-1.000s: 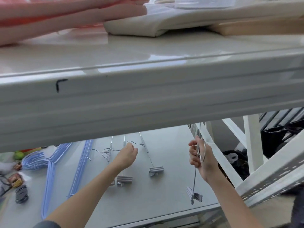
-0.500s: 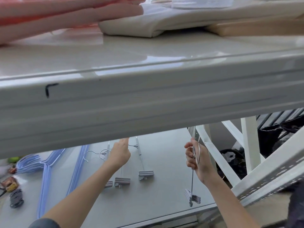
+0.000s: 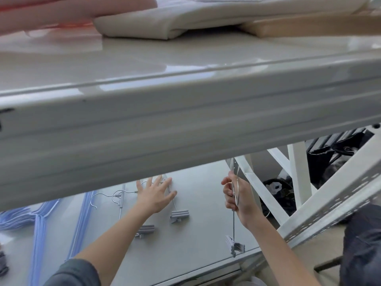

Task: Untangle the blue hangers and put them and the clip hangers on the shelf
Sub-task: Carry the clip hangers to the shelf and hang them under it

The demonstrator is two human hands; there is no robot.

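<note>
Left hand (image 3: 154,195) spread flat over clip hangers (image 3: 177,211) mid-shelf (image 3: 195,240), probably pinning them. Right hand (image 3: 237,195) fisted on another's hook near the right edge, clip dangling. Blue hangers (image 3: 39,223) far left.

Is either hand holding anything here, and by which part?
The right hand grips a clip hanger by its wire hook end, clips dangling below. The left hand is spread open, holding nothing.
</note>
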